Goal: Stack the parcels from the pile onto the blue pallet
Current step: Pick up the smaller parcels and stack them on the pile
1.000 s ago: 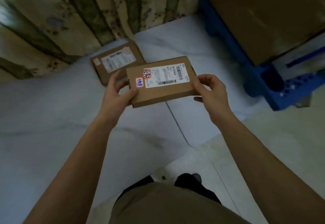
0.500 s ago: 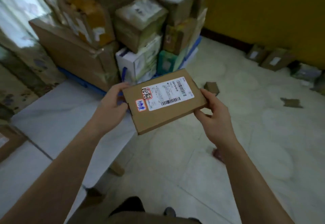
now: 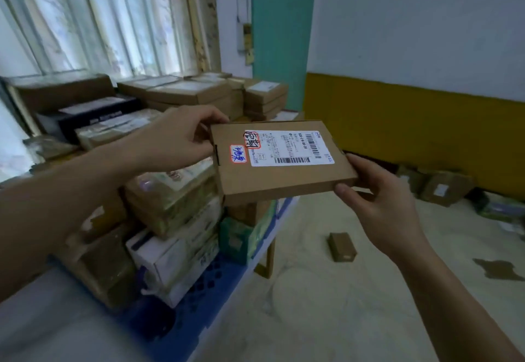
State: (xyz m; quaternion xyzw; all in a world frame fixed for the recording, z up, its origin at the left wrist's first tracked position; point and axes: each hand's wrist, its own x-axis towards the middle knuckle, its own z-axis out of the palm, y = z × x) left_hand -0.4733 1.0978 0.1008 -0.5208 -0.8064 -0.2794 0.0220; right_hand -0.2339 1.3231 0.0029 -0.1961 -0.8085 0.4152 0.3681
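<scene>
Stacked parcels (image 3: 176, 199) crowd the blue pallet (image 3: 210, 290); floor (image 3: 326, 304) rightward seems open

My left hand (image 3: 176, 137) reaches in from 9 o'clock, fingers pinching the parcel's (image 3: 279, 162) far corner; my right hand (image 3: 377, 205) at 4 o'clock grips its near corner, both arms extended.

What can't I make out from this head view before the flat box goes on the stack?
- Blue pallet: mostly covered by the stacked boxes; only its near edge shows.
- Flat box: small label print too fine to read; underside hidden.
- Left hand: fingertips behind the box's far corner.
- Right hand: fingers under the box out of sight.
- Parcels by the yellow wall: too small and dim to count.
</scene>
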